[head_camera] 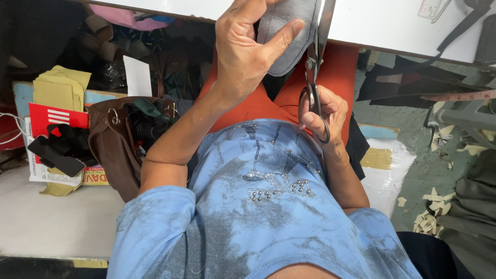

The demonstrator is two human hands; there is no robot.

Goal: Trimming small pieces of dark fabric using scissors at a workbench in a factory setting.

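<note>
My left hand [245, 49] holds a grey piece of fabric [289, 31] up in front of me, thumb pressed on its face. My right hand [323, 111] grips the handles of a pair of metal scissors [315, 57], whose blades run up along the right edge of the grey piece. Below them are my orange lap [336, 72] and my blue shirt.
A white table edge [392, 26] runs across the top. A brown bag [116, 144] full of items sits at my left, beside a black phone [54, 155], red booklet and yellow cloth. Fabric scraps lie on the green floor [429, 170] at right; a measuring tape [460, 95] hangs there.
</note>
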